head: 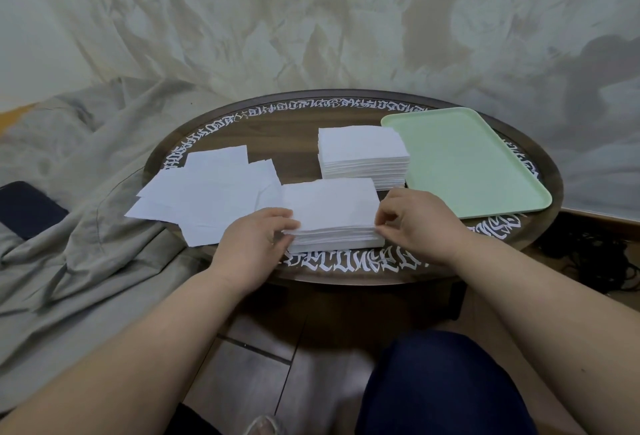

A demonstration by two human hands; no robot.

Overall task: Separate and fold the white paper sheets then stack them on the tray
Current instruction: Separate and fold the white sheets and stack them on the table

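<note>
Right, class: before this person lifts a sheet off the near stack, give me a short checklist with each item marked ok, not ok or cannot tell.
1. Left hand on the near stack, at its left edge: ok.
2. Right hand pinching the stack's right corner: ok.
3. Only one sheet pinched: cannot tell.
4. Green tray bare, with room for folded sheets: ok.
5. Far stack sits clear of the tray: cannot tell.
6. Loose sheets lie wholly on the table: not ok, they overhang its left rim.
</note>
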